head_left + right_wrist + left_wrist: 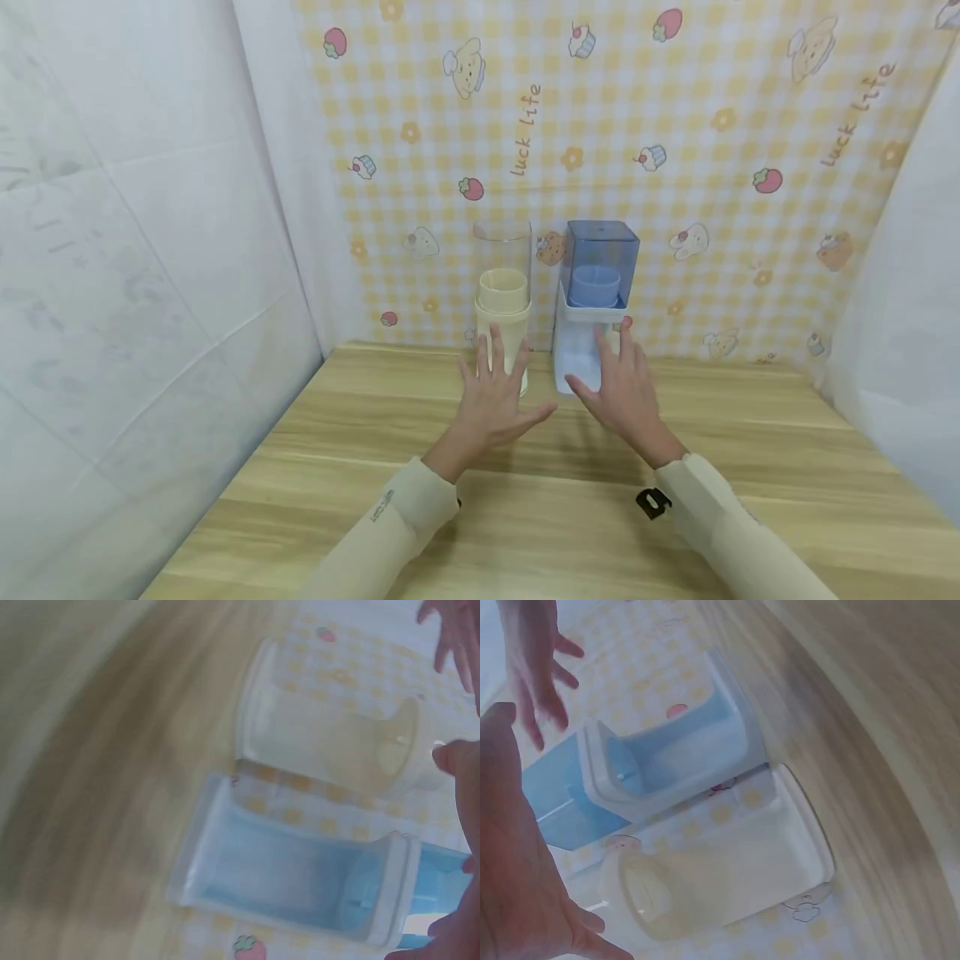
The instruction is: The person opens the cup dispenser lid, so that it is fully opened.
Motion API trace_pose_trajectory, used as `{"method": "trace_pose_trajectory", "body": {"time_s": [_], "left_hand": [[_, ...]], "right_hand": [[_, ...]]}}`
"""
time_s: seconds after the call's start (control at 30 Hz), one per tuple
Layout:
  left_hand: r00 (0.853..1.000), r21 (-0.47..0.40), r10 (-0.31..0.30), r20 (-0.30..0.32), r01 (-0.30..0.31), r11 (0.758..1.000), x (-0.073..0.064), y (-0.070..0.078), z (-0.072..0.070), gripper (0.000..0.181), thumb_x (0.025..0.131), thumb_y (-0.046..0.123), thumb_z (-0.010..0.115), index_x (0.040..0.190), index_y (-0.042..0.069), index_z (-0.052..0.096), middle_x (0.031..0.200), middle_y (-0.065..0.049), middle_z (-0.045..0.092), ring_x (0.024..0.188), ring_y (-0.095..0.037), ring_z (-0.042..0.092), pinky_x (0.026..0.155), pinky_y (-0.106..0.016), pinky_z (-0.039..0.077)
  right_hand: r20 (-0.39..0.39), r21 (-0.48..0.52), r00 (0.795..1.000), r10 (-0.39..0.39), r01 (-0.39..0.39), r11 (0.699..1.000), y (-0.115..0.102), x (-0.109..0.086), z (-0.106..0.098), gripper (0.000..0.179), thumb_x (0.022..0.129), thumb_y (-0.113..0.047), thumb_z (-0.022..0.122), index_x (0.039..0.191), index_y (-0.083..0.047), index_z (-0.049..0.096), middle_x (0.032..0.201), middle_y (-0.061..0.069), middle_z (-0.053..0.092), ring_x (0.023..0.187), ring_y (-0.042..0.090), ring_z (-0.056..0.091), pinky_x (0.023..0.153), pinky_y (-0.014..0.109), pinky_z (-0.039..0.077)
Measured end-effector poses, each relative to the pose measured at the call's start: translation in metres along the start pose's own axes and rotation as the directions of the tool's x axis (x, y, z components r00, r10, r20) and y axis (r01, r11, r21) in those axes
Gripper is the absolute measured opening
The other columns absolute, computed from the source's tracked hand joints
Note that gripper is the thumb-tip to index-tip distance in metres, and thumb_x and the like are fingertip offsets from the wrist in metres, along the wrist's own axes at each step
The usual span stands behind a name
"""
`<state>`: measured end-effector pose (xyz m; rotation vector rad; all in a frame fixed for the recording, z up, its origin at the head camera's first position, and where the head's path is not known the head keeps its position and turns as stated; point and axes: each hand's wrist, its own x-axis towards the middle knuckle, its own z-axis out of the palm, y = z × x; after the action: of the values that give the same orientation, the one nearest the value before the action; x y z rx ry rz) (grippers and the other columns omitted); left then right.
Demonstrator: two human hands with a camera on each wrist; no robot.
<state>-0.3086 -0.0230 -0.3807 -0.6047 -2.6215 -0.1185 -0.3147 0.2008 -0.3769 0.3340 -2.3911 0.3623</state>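
Two upright dispenser-like holders stand side by side at the back of the wooden table. The cream one (502, 293) is round with a clear top; the blue-and-white one (596, 286) is boxy with a see-through blue top. My left hand (491, 404) is spread before the cream holder, fingers straight, gripping nothing. Before the blue-and-white holder, my right hand (624, 390) reaches up with its fingers apart and holds nothing. Whether any fingertip touches a holder, I cannot tell. Both open-fronted lower parts show in the left wrist view, the cream base (802, 825) next to the blue-and-white one.
The wood-grain tabletop (555, 533) runs toward me. A checked cloth (600, 108) with cartoon prints hangs behind the holders. White curtains (150, 250) close off both sides. A small black buckle (654, 503) hangs by the right sleeve.
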Motion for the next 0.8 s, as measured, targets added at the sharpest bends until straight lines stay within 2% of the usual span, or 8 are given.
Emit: {"method": "trace_pose_trajectory", "body": {"time_s": [0.13, 0.23, 0.3, 0.37, 0.5, 0.57, 0.67, 0.8], "left_hand": [[0.999, -0.113, -0.015, -0.031, 0.011, 0.994, -0.004, 0.006, -0.008, 0.101, 0.091, 0.073, 0.043, 0.16, 0.017, -0.004, 0.16, -0.031, -0.012, 0.147, -0.05, 0.006, 0.102, -0.077, 0.023], [0.992, -0.245, -0.027, -0.12, -0.003, 0.969, -0.005, 0.011, -0.014, 0.095, 0.091, 0.062, 0.053, 0.16, 0.013, 0.008, 0.16, -0.029, 0.011, 0.144, -0.047, 0.022, 0.102, -0.071, 0.031], [0.979, -0.329, -0.046, -0.196, -0.021, 0.944, -0.006, 0.014, -0.018, 0.089, 0.089, 0.054, 0.06, 0.157, 0.013, 0.021, 0.156, -0.023, 0.028, 0.137, -0.043, 0.036, 0.098, -0.065, 0.04], [0.965, -0.4, -0.075, -0.251, -0.033, 0.916, -0.008, 0.016, -0.021, 0.083, 0.087, 0.05, 0.065, 0.153, 0.015, 0.03, 0.15, -0.016, 0.04, 0.13, -0.038, 0.045, 0.092, -0.06, 0.047], [0.947, -0.524, -0.142, -0.288, -0.032, 0.851, -0.013, 0.02, -0.029, 0.083, 0.082, 0.051, 0.071, 0.15, 0.02, 0.035, 0.148, -0.01, 0.042, 0.127, -0.031, 0.049, 0.086, -0.056, 0.051], [0.942, -0.56, -0.15, -0.3, -0.046, 0.827, -0.017, 0.023, -0.035, 0.086, 0.08, 0.053, 0.073, 0.15, 0.02, 0.034, 0.148, -0.009, 0.04, 0.127, -0.029, 0.048, 0.087, -0.056, 0.05], [0.941, -0.575, -0.12, -0.316, -0.09, 0.813, -0.022, 0.03, -0.044, 0.092, 0.076, 0.055, 0.075, 0.15, 0.019, 0.034, 0.149, -0.01, 0.039, 0.126, -0.028, 0.048, 0.087, -0.055, 0.05], [0.954, -0.571, -0.062, -0.293, -0.122, 0.811, -0.027, 0.039, -0.052, 0.093, 0.076, 0.055, 0.076, 0.15, 0.017, 0.033, 0.15, -0.011, 0.037, 0.127, -0.03, 0.049, 0.088, -0.055, 0.051]], "right_hand": [[-0.132, 0.163, 0.987, 0.089, -0.067, 0.984, -0.014, 0.023, -0.007, 0.094, 0.083, -0.043, 0.076, 0.153, -0.002, 0.03, 0.147, 0.04, 0.029, 0.119, 0.061, 0.044, 0.088, 0.071, 0.043], [-0.202, 0.266, 0.964, 0.174, -0.117, 0.957, -0.023, 0.043, -0.011, 0.098, 0.082, -0.039, 0.079, 0.156, -0.006, 0.023, 0.147, 0.036, 0.031, 0.119, 0.059, 0.043, 0.087, 0.07, 0.042], [-0.224, 0.321, 0.948, 0.226, -0.147, 0.936, -0.026, 0.057, -0.012, 0.102, 0.081, -0.037, 0.08, 0.157, -0.008, 0.019, 0.15, 0.033, 0.029, 0.126, 0.055, 0.038, 0.093, 0.068, 0.039], [-0.232, 0.362, 0.935, 0.269, -0.174, 0.916, -0.028, 0.069, -0.012, 0.105, 0.08, -0.036, 0.082, 0.158, -0.01, 0.016, 0.152, 0.031, 0.027, 0.13, 0.052, 0.034, 0.096, 0.066, 0.036], [-0.202, 0.395, 0.913, 0.355, -0.256, 0.882, -0.029, 0.088, -0.011, 0.109, 0.08, -0.041, 0.082, 0.16, -0.017, 0.011, 0.154, 0.03, 0.02, 0.133, 0.053, 0.029, 0.098, 0.066, 0.035], [-0.174, 0.397, 0.9, 0.401, -0.308, 0.865, -0.026, 0.097, -0.009, 0.11, 0.08, -0.046, 0.08, 0.16, -0.023, 0.007, 0.156, 0.029, 0.016, 0.133, 0.055, 0.028, 0.097, 0.066, 0.037], [-0.136, 0.403, 0.879, 0.458, -0.373, 0.836, -0.021, 0.109, -0.007, 0.109, 0.082, -0.049, 0.077, 0.16, -0.031, 0.004, 0.157, 0.028, 0.012, 0.133, 0.055, 0.026, 0.097, 0.066, 0.037], [-0.129, 0.411, 0.861, 0.492, -0.405, 0.817, -0.013, 0.12, -0.004, 0.104, 0.083, -0.046, 0.078, 0.159, -0.039, 0.006, 0.159, 0.026, 0.01, 0.134, 0.053, 0.027, 0.097, 0.065, 0.037]]}}
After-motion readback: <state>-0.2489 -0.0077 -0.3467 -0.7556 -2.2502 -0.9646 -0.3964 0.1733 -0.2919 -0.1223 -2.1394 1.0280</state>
